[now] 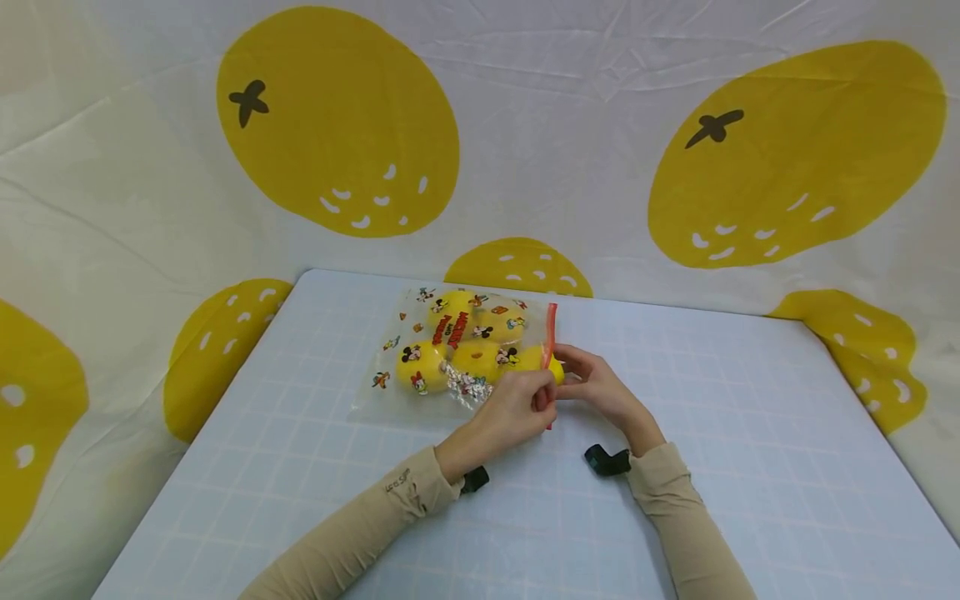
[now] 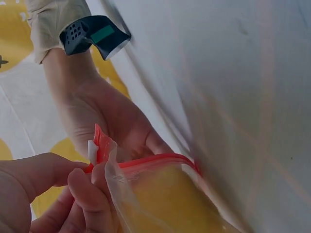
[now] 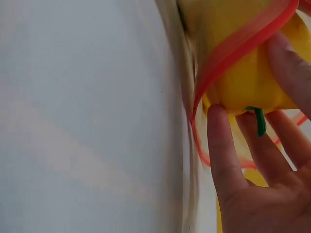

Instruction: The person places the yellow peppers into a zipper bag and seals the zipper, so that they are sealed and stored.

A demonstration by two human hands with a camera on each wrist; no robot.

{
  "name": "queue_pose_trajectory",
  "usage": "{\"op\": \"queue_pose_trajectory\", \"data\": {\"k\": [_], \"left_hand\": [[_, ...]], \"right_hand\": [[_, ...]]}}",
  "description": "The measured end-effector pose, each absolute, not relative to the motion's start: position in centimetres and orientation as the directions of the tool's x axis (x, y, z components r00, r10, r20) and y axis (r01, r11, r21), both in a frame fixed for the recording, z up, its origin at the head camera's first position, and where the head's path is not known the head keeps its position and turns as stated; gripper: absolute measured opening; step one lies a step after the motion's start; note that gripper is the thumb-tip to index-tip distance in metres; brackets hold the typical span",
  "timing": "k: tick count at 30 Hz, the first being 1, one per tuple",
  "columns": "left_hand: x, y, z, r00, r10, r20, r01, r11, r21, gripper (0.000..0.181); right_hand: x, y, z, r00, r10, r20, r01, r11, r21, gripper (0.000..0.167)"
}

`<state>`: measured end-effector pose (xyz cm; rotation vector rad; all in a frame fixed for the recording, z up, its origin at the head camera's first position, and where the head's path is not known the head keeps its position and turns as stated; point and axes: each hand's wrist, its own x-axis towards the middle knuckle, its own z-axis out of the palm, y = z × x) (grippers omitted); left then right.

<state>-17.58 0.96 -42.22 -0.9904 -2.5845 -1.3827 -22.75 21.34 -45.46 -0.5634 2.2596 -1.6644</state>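
A clear zip bag [image 1: 382,400] with cartoon prints and a red zip edge [image 1: 552,321] lies on the table, several yellow things [image 1: 420,367] inside. My left hand [image 1: 517,406] pinches the red edge at the bag's near corner; a white slider [image 2: 92,151] shows beside those fingers in the left wrist view. At the bag's mouth, a yellow bell pepper [image 3: 243,87] with a short green stem sits partly inside the red rim. My right hand [image 1: 600,390] holds its stem end, with thumb and fingers spread around it. The bag hides the pepper's far end.
The pale blue checked table [image 1: 750,467] extends on both sides of the bag. Behind it hangs a white cloth [image 1: 547,167] with large yellow fruit prints. A dark wrist camera [image 1: 606,461] sits at the right cuff, and another [image 1: 475,479] at the left cuff.
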Motion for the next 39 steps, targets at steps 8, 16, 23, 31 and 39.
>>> {"op": "queue_pose_trajectory", "data": {"k": [8,16,23,31,39], "left_hand": [[-17.4,1.1,-42.3,-0.786,0.521,0.333,0.573,0.411,0.709,0.019],[-17.4,1.2,-42.4,-0.772,0.506,0.383,0.604,0.400,0.689,0.019],[-17.5,1.1,-42.6,-0.775,0.506,0.378,0.600,0.403,0.691,0.017],[-17.6,0.9,-42.6,-0.775,0.504,0.381,0.603,0.406,0.687,0.019],[-17.6,1.0,-42.7,-0.787,0.506,0.353,0.581,0.412,0.702,0.020]], "right_hand": [[-22.4,19.6,-45.4,-0.889,-0.448,0.093,-0.249,0.303,-0.920,0.057],[-22.4,18.9,-45.6,-0.932,-0.355,0.074,-0.216,0.378,-0.900,0.056],[-22.6,19.3,-45.7,-0.935,-0.348,0.064,-0.177,0.304,-0.936,0.060],[-22.7,20.3,-45.8,-0.960,-0.280,0.003,-0.070,0.232,-0.970,0.041],[-22.4,20.3,-45.8,-0.896,-0.429,0.112,-0.182,0.126,-0.975,0.038]]}}
